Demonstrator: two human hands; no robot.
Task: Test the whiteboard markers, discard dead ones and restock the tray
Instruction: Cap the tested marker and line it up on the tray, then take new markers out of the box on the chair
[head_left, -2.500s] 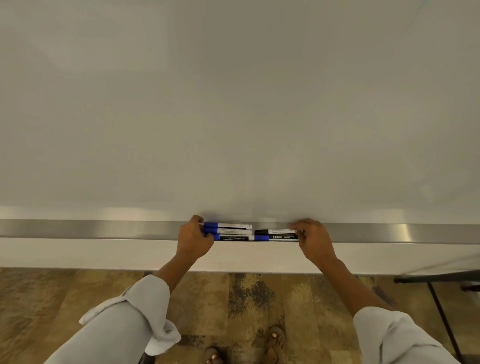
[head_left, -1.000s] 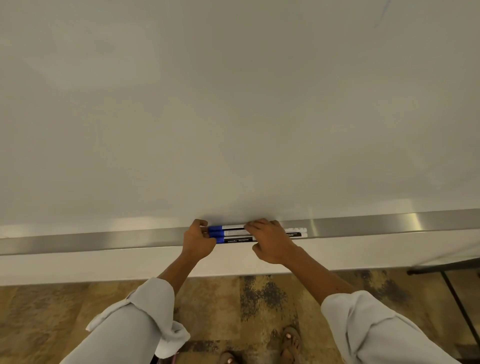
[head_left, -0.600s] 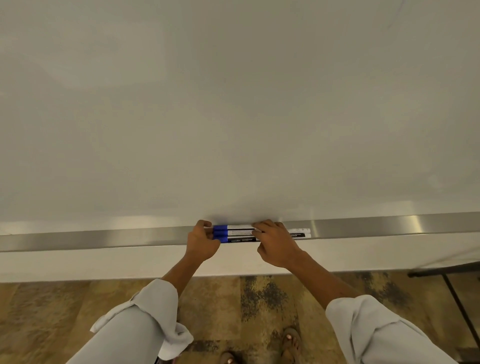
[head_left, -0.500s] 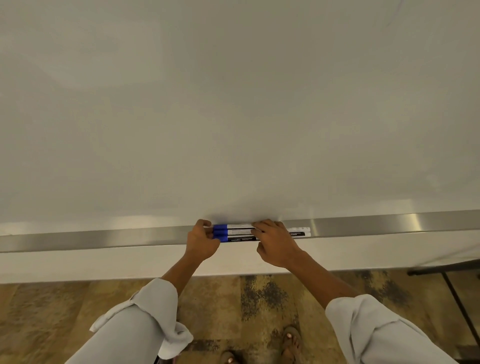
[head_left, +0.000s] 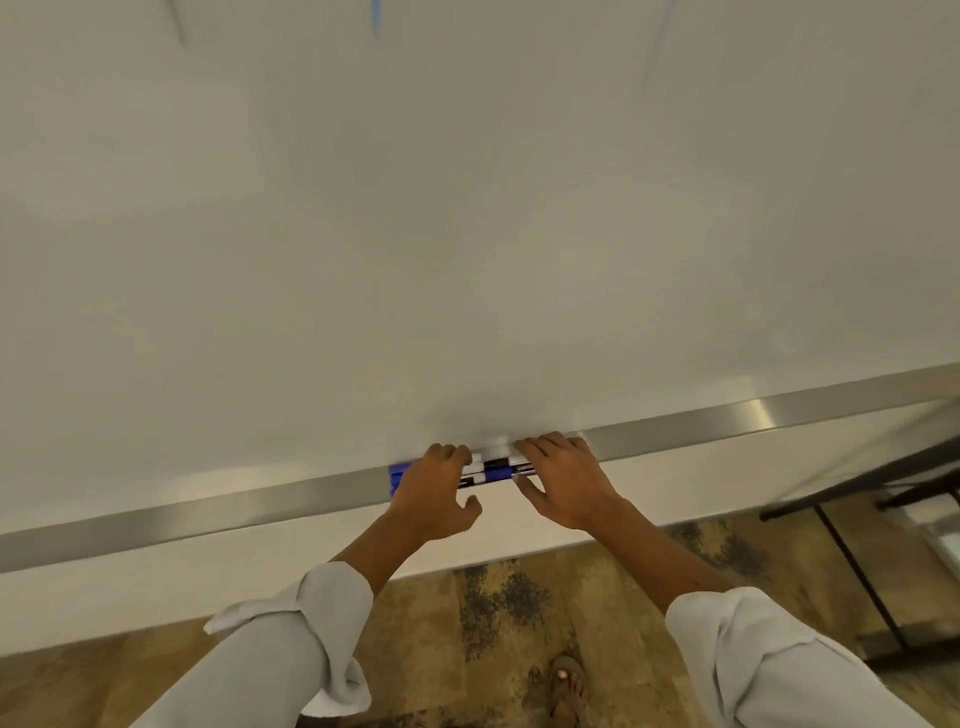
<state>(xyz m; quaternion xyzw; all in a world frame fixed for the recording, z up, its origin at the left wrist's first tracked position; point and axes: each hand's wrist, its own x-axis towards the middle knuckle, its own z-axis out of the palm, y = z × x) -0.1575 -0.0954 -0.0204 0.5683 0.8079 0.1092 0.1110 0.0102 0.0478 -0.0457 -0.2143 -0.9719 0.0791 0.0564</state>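
Several whiteboard markers (head_left: 491, 470) with white barrels and blue and black caps lie side by side on the silver tray (head_left: 260, 506) under the whiteboard (head_left: 467, 234). My left hand (head_left: 431, 493) lies over their left part. Its fingers curl over the barrels and its thumb hangs free below the tray. Blue cap ends (head_left: 396, 475) stick out to the left of that hand. My right hand (head_left: 566, 483) rests on the markers' right end with fingers spread and nearly straight, thumb apart. Only a short middle stretch of the markers shows between the hands.
Faint blue strokes (head_left: 376, 15) mark the whiteboard near the top edge. A black metal stand (head_left: 857, 551) is on the floor at the right. My sandalled foot (head_left: 569, 691) stands on the patterned carpet below the tray.
My left hand has moved from the markers' left end onto the barrels, so the blue caps now show on its left. My right hand has spread its fingers. The view has tilted.
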